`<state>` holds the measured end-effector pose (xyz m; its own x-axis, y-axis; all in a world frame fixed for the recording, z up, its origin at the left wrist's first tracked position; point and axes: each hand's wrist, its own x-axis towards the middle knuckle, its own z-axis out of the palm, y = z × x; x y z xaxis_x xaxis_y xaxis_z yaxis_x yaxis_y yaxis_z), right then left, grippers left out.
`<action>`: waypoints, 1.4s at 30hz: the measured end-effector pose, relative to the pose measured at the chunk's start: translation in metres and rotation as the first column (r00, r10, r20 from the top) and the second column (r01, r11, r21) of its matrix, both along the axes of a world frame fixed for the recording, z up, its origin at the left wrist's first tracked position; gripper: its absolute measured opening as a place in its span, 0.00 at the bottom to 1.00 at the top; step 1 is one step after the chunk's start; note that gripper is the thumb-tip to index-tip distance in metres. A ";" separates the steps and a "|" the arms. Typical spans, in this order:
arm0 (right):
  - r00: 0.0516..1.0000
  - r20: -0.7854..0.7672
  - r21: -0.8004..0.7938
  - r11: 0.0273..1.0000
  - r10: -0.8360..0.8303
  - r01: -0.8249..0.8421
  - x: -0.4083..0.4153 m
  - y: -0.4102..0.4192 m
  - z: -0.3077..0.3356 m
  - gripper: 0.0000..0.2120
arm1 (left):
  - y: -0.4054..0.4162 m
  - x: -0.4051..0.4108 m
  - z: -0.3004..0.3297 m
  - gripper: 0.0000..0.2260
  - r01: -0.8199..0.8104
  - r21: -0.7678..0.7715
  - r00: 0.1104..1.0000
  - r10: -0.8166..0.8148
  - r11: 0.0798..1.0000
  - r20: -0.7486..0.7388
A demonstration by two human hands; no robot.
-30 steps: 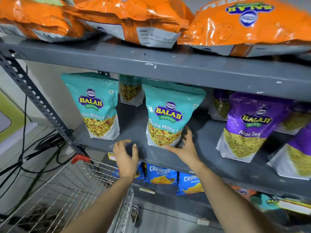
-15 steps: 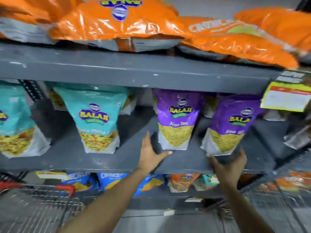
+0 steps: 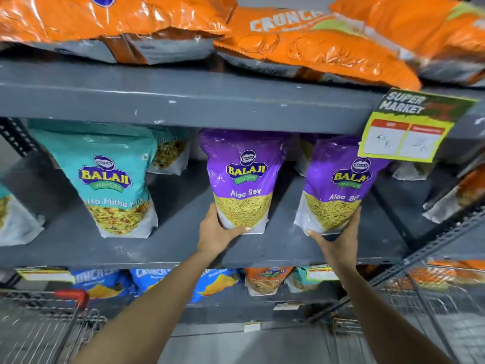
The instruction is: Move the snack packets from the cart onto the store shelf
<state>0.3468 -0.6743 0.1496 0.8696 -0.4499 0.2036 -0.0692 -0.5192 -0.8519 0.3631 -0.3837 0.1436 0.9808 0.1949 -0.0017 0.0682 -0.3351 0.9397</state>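
Two upright purple packets (image 3: 244,179), hands-held.

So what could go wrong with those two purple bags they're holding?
1. Both hands, left and right, grip only the bottoms of the left Aloo Sev bag and the right Aloo Sev bag, so either tall bag might tip forward.
2. The right bag's top sits by the hanging price sign and might knock it.
3. Both stand near the shelf front edge and could slide off.
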 end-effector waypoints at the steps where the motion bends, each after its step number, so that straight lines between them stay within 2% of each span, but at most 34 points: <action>1: 1.000 0.002 0.003 1.000 -0.002 0.002 0.001 -0.001 0.000 0.64 | 0.003 -0.003 -0.001 0.36 -0.002 -0.004 1.000 0.002 1.000 -0.003; 10: 1.000 -0.017 0.034 0.999 -0.004 0.004 -0.002 0.000 0.004 0.63 | 0.015 -0.026 0.005 0.35 0.001 -0.049 1.000 -0.001 0.999 -0.001; 34: 0.997 -0.042 -0.011 0.998 -0.064 0.064 -0.007 0.002 0.004 0.64 | 0.014 -0.031 -0.002 0.34 -0.013 -0.067 1.000 0.014 0.998 0.015; 37: 0.995 -0.053 0.006 0.997 -0.082 0.083 -0.007 0.000 0.002 0.64 | 0.016 -0.032 -0.004 0.37 -0.008 -0.051 1.000 0.009 0.999 0.012; 40: 0.996 -0.049 0.107 0.991 -0.080 0.085 -0.006 -0.005 -0.001 0.65 | 0.021 -0.027 -0.006 0.44 0.006 -0.073 0.999 -0.002 0.997 0.053; 42: 0.989 -0.020 0.174 0.973 -0.148 0.149 -0.011 0.001 0.004 0.63 | 0.022 -0.030 -0.005 0.49 -0.011 -0.111 0.996 0.021 0.994 0.089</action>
